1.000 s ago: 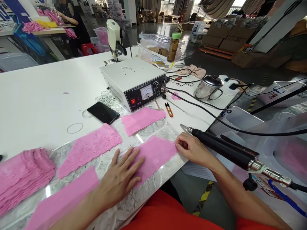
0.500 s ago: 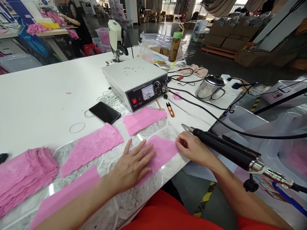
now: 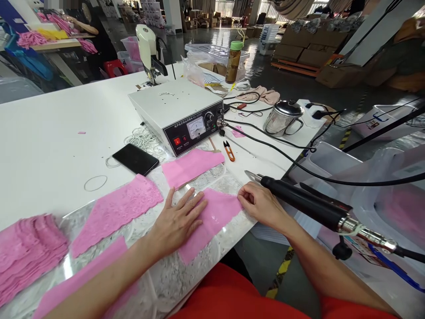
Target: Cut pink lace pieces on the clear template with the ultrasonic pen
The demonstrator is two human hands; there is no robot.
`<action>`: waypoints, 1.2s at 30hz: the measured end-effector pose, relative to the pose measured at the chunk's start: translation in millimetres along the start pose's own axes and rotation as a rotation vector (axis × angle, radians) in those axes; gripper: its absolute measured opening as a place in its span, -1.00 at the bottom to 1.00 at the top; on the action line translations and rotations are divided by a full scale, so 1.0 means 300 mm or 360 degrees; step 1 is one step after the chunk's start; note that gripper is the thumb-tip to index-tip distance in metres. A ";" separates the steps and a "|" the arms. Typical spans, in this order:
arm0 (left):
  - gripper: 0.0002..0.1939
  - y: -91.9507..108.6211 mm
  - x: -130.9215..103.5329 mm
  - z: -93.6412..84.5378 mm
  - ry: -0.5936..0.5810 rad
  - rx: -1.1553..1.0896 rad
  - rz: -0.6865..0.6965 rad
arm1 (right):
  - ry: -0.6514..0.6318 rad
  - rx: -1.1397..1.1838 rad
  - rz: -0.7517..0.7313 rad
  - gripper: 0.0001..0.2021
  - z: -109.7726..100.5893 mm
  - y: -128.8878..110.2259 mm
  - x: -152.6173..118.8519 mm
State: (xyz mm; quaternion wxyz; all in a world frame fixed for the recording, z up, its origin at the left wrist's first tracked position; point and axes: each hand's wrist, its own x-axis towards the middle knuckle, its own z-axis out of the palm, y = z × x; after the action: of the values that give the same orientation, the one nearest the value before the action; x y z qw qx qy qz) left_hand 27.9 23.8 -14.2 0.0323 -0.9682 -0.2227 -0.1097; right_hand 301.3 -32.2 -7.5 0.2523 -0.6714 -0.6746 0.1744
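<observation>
A flat pink fabric piece (image 3: pixel 217 215) lies on the clear, marbled mat (image 3: pixel 179 277) near the table's front edge. My left hand (image 3: pixel 179 221) rests on its left part, palm down with fingers spread. At the fabric's right corner, my right hand (image 3: pixel 254 199) pinches the edge between thumb and fingers. A black handheld tool (image 3: pixel 302 201) with a pointed metal tip lies just beside and above my right hand, not held. Further pink pieces lie around: one smooth (image 3: pixel 192 166), one lacy (image 3: pixel 116 201), one partly under my left forearm (image 3: pixel 83 279).
A control box (image 3: pixel 175 110) with a dial stands behind the fabric. Near it lie a phone (image 3: pixel 136 159) and orange snips (image 3: pixel 229 151). A lidded glass mug (image 3: pixel 283 117) and black cables are at the right. Stacked pink lace (image 3: pixel 29 252) sits far left. Another person works at the back left.
The whole view has shifted slightly, moving things left in the picture. My left hand has slid a little toward the fabric's left edge; my right hand keeps its pinch at the corner.
</observation>
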 end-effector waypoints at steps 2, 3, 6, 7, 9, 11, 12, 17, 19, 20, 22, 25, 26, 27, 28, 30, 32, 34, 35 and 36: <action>-0.59 0.002 0.001 0.000 0.0032 -0.0002 -0.0008 | 0.0023 0.0007 -0.0011 -0.88 0.003 0.002 -0.003; -0.59 0.003 0.002 -0.001 0.0044 -0.0004 -0.0009 | 0.0031 0.0008 -0.0016 -0.88 0.004 0.002 -0.004; -0.57 0.003 0.010 -0.009 0.0053 -0.0029 0.0032 | 0.0038 -0.0008 -0.0023 -0.87 0.006 -0.001 -0.007; -0.56 0.002 0.014 -0.012 0.0045 -0.0045 0.0054 | 0.0041 -0.0017 -0.0024 -0.86 0.006 -0.002 -0.008; -0.57 -0.002 0.025 -0.016 0.0010 -0.0087 0.0095 | 0.0047 -0.0030 -0.0024 -0.86 0.007 -0.003 -0.011; -0.59 -0.008 0.035 -0.018 -0.0031 -0.0133 0.0114 | 0.0057 -0.0030 -0.0025 -0.86 0.009 -0.003 -0.014; -0.58 -0.010 0.040 -0.019 -0.0046 -0.0148 0.0113 | 0.0063 -0.0028 -0.0021 -0.86 0.011 -0.002 -0.016; -0.56 -0.007 0.052 -0.020 -0.0042 -0.0115 0.0093 | 0.0097 -0.0013 -0.0022 -0.89 0.016 0.002 -0.022; -0.56 -0.003 0.054 -0.019 -0.0029 -0.0100 0.0110 | 0.0117 -0.0017 -0.0037 -0.89 0.018 0.002 -0.022; -0.56 -0.002 0.053 -0.018 -0.0024 -0.0090 0.0116 | 0.0127 -0.0018 -0.0047 -0.89 0.019 0.003 -0.021; -0.56 -0.002 0.051 -0.015 -0.0020 -0.0060 0.0119 | 0.0146 -0.0011 -0.0077 -0.89 0.020 0.004 -0.019; -0.56 -0.005 0.044 -0.008 -0.0014 -0.0005 0.0116 | 0.0185 0.0016 -0.0153 -0.90 0.021 0.014 -0.019; -0.56 -0.007 0.041 -0.006 -0.0013 0.0016 0.0118 | 0.0207 0.0034 -0.0187 -0.91 0.020 0.020 -0.021; -0.56 -0.008 0.040 -0.005 -0.0012 0.0039 0.0124 | 0.0232 0.0060 -0.0222 -0.93 0.019 0.026 -0.025; -0.56 -0.010 0.039 -0.003 -0.0011 0.0063 0.0131 | 0.0263 0.0094 -0.0256 -0.94 0.019 0.034 -0.031; -0.55 -0.013 0.040 -0.003 -0.0006 0.0102 0.0152 | 0.0348 0.0183 -0.0328 -0.92 0.017 0.051 -0.048; -0.53 -0.016 0.043 -0.003 0.0007 0.0123 0.0176 | 0.0461 0.0248 -0.0415 -0.87 0.015 0.067 -0.068; -0.51 -0.021 0.045 -0.002 0.0015 0.0139 0.0192 | 0.0551 0.0260 -0.0509 -0.81 0.016 0.080 -0.086; -0.51 -0.024 0.046 -0.002 0.0016 0.0144 0.0199 | 0.0573 0.0250 -0.0553 -0.77 0.017 0.086 -0.094; -0.51 -0.026 0.046 -0.002 0.0018 0.0149 0.0205 | 0.0578 0.0235 -0.0590 -0.74 0.018 0.090 -0.099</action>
State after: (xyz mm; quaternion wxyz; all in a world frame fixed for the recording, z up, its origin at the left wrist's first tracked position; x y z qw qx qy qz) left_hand 36.6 36.7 -10.4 0.0857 -0.9773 -0.1646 -0.1023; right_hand 319.3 -60.3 -30.6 0.4451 -0.5364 -0.7152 0.0506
